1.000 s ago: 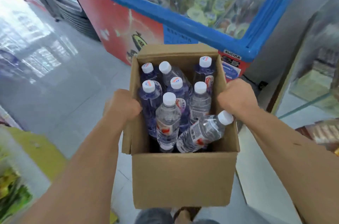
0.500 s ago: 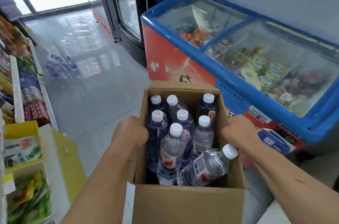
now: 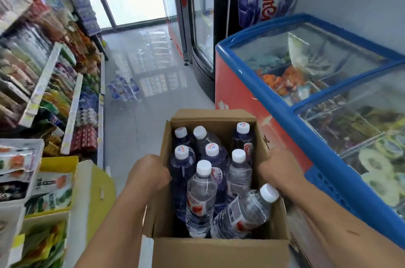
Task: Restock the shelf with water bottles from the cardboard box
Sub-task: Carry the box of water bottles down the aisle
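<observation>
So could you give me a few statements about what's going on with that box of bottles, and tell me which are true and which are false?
1. The left hand and the right hand each grip a side wall of the cardboard box. True.
2. The water bottles in the box have white caps. True.
3. Every bottle stands upright. False: the tilted bottle leans with its cap toward the right hand.
4. The chest freezer is on the person's left. False: it is on the right, and the shelves are on the left.
5. A pack of bottles sits on the floor by the shelves. True.
</observation>
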The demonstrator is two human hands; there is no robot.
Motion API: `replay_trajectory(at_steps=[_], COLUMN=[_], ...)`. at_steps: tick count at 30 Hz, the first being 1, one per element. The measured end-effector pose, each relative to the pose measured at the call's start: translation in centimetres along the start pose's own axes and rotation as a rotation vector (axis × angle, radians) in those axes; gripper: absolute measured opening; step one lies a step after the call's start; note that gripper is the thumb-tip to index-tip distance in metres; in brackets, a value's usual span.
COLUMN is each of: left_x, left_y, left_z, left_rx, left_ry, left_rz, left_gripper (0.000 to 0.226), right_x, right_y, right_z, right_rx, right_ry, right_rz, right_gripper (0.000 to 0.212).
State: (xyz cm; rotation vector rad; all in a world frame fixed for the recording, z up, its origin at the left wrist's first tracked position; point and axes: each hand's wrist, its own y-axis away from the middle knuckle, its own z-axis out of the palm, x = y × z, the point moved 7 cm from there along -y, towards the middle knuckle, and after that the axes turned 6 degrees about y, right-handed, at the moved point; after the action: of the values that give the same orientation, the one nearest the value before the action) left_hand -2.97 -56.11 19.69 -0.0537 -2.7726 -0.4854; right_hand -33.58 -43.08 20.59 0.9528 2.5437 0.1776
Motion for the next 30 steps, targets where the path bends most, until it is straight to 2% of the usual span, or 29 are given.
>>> replay_trajectory(at_steps=[3,7,11,15,21,30], left_x=[1.2,2.9,3.7,3.9,4.3,4.2], left_y=[-3.1,-7.8,-14.1,-22.0,-34.3,-49.6], left_z=[-0.9,-3.0,-5.4,-6.8,-9.9,-18.2], left_rx=[0.021,0.048,0.074,0.063,0.063,0.104], left_ry=[0.046,0.138,0.185,0.228,0.286,0.251], left_rz=[-0.055,-0.121,-0.180,-0.157,-0.184,-0.302], left_gripper=[0.016,0.027,0.018,0.005,0.009,0.010], right_x=[-2.6,-6.6,-11.5,-16.4,-23.8,-38.6], right_y=[-5.1,-11.7,-18.5,-25.6,-36.1,-51.3], right_z=[-1.3,-3.6,-4.6,-3.8,-2.4,-3.0], right_rx=[-0.015,-0.006,0.000,-0.014,-0.047,-0.094], right_ry=[0.042,0.054,0.080,0.116,0.080,0.092], right_rz=[-0.072,-0.123,-0.192,-0.203,-0.201,-0.315], right_gripper=[0.012,0.026,0.031,0.023,0.029,0.014])
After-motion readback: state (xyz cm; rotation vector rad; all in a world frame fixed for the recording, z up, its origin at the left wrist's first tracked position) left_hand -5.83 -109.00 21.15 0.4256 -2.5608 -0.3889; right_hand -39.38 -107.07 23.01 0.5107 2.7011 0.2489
